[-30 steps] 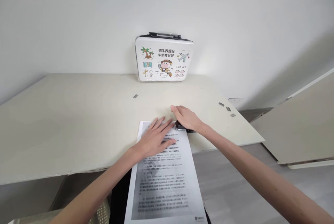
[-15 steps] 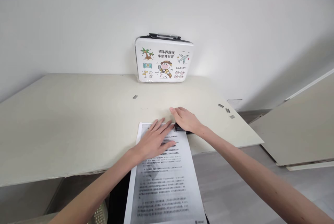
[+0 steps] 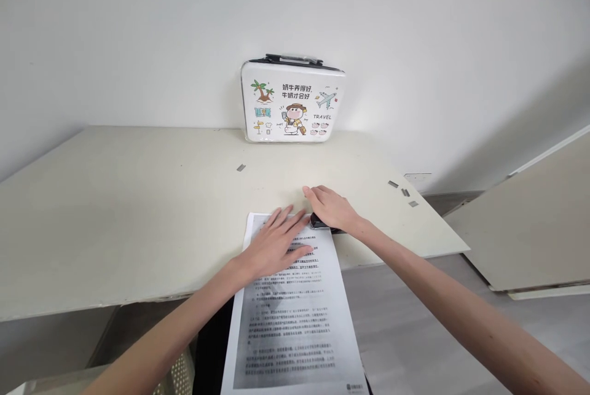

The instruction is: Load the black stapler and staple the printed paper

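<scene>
A printed sheet of paper (image 3: 290, 340) lies at the table's front edge, and its lower part reaches past that edge toward me. My left hand (image 3: 274, 246) is spread flat on the upper part of the sheet, fingers stretched out. At the sheet's top right corner sits a black stapler (image 3: 318, 221), its front end over the paper. My right hand (image 3: 332, 207) is closed over the stapler from above and covers most of it. Whether the stapler is pressed fully down cannot be made out.
A white case (image 3: 292, 103) with cartoon prints and a black handle stands against the wall at the back of the table (image 3: 138, 198). One grey staple strip (image 3: 241, 168) lies mid-table, and several more (image 3: 405, 193) lie near the right edge. A pale panel (image 3: 534, 229) stands at the right.
The whole view has shifted slightly. Both hands, the sheet and the stapler keep their places relative to one another.
</scene>
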Demonstrator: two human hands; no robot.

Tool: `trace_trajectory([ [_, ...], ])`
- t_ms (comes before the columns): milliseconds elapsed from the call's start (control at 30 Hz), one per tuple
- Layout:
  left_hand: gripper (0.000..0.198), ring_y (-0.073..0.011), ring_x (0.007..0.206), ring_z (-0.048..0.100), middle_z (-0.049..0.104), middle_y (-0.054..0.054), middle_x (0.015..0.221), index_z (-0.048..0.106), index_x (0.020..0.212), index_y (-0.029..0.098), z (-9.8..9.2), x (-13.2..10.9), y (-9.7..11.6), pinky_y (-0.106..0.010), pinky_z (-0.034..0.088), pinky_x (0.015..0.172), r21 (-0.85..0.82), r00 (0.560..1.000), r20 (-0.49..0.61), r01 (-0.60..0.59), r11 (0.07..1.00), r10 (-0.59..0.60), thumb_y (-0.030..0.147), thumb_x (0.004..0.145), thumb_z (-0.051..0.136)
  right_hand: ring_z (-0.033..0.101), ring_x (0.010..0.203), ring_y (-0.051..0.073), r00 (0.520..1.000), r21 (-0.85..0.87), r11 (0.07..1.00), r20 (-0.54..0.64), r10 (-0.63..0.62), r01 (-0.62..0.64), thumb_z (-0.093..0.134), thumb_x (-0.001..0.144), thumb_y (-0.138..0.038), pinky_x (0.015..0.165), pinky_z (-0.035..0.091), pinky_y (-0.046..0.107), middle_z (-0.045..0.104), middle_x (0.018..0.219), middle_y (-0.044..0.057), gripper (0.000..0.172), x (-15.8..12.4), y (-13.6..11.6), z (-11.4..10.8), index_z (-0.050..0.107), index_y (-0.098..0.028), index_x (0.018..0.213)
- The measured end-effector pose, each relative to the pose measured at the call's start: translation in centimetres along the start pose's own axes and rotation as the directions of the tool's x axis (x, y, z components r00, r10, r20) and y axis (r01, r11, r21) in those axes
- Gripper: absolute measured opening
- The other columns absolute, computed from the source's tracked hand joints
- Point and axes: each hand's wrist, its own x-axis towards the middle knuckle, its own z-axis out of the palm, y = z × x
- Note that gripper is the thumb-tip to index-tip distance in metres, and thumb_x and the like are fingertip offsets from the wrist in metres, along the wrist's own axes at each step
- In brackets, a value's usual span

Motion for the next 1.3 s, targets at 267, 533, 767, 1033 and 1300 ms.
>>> trace_trajectory([
  [267,0.073,-0.0305,0.162,0.013,0.031,-0.003,0.172,0.029,0.165,0.028,-0.2,0.1,0.3,-0.054,0.013,0.132,0.007,1.0,0.022,0.021,1.0,-0.021,0.069,0.105,0.03,0.059,0.127,0.03,1.0,-0.045,0.999,0.014,-0.001,0.001,0.014,0.11,-0.057,0.101,0.045,0.043,0.066,0.132,0.014,0.064,-0.1,-0.3,0.0,0.067,-0.021,0.109],
  [533,0.078,-0.0304,0.162,0.012,0.032,-0.006,0.171,0.026,0.166,0.023,-0.1,0.1,0.4,-0.052,0.012,0.132,0.012,0.999,0.03,0.043,0.999,-0.044,0.07,0.105,0.029,0.06,0.126,0.031,1.0,-0.081,0.997,0.001,-0.011,0.011,0.015,0.11,-0.055,0.1,0.046,0.044,0.066,0.133,0.014,0.062,-0.1,-0.4,0.2,0.067,-0.022,0.11],
  [767,0.076,-0.0314,0.162,0.013,0.033,-0.006,0.171,0.026,0.166,0.024,0.3,0.0,0.3,-0.052,0.013,0.131,0.013,1.0,0.008,0.027,1.0,-0.027,0.07,0.105,0.028,0.06,0.125,0.029,1.0,-0.168,0.986,0.012,-0.017,0.019,0.016,0.111,-0.048,0.1,0.046,0.043,0.064,0.135,0.013,0.056,-0.2,-0.5,0.7,0.066,-0.022,0.115],
  [1033,0.083,-0.0305,0.161,0.016,0.029,-0.012,0.171,0.018,0.168,0.02,1.2,-0.1,-0.2,-0.05,0.014,0.131,0.048,0.997,-0.073,0.012,0.999,-0.008,0.072,0.104,0.027,0.059,0.124,0.029,0.998,-0.335,0.94,0.039,-0.052,0.062,0.018,0.111,-0.035,0.099,0.046,0.043,0.061,0.137,0.013,0.048,0.1,-0.5,1.3,0.06,-0.024,0.132],
  [1300,0.083,-0.0298,0.161,0.02,0.025,-0.014,0.172,0.022,0.166,0.017,0.7,-0.2,0.0,-0.049,0.014,0.131,0.026,0.997,-0.072,0.007,1.0,-0.005,0.071,0.104,0.029,0.056,0.126,0.035,0.997,-0.395,0.916,-0.02,-0.081,0.067,0.023,0.111,-0.037,0.105,0.04,0.052,0.059,0.138,0.019,0.047,0.0,-1.3,2.8,0.056,-0.021,0.141],
])
